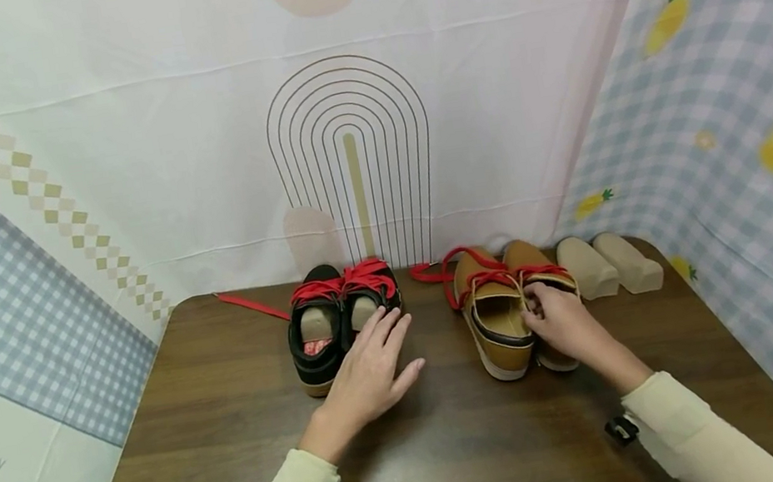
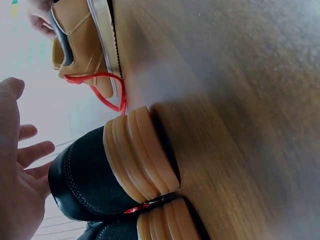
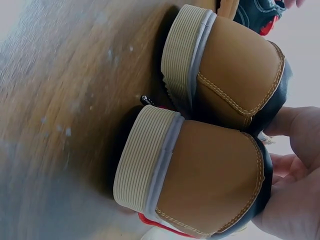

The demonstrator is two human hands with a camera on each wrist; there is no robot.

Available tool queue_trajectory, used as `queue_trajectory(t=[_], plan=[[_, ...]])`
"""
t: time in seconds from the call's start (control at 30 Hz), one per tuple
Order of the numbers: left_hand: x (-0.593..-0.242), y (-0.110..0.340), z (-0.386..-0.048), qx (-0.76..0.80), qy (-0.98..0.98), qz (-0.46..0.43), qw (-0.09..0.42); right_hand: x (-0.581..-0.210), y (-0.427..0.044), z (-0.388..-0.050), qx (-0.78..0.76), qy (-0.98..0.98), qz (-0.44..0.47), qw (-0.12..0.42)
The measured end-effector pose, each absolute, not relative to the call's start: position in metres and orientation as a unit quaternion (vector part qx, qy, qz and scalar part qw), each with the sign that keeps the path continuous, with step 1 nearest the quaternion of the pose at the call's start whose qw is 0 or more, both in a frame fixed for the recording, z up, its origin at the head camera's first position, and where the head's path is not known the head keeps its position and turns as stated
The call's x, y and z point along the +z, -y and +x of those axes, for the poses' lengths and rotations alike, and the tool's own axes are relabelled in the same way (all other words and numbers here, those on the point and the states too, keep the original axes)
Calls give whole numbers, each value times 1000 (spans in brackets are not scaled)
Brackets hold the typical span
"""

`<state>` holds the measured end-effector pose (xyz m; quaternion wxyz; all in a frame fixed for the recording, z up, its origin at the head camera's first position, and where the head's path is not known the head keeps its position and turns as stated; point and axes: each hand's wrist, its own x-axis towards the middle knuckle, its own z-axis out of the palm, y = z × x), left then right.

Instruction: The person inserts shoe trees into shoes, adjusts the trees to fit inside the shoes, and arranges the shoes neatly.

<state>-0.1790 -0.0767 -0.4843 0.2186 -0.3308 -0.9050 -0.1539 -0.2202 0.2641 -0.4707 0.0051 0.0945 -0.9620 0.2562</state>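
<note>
A pair of black shoes [image 1: 314,375] with red laces stands at the middle left of the table, heels toward me. Beige shoe fillers [image 1: 315,325] sit inside their toes. My left hand [image 1: 371,374] hovers over the right black shoe with its fingers stretched out and holding nothing. To the right stands a pair of tan shoes [image 1: 507,357], also red-laced. My right hand [image 1: 568,323] is at their openings, thumb and curled fingers gripping the inner collar of the right tan shoe [image 3: 215,175]. The fingertips are partly hidden there. The left tan shoe shows a bare insole.
Two loose beige shoe fillers [image 1: 610,264] lie right of the tan shoes. Red lace ends [image 1: 252,304] trail on the brown wooden table [image 1: 237,450]. A white cloth [image 1: 209,176] hangs behind the table, with a checked cloth [image 1: 745,159] on the right.
</note>
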Motion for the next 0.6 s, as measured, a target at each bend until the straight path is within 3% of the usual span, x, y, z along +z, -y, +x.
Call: queue_trajectory(t=[0.6], plan=[[-486,82,-178,-162,913,-315,200,-474,-240,-214,260,959,112,11]])
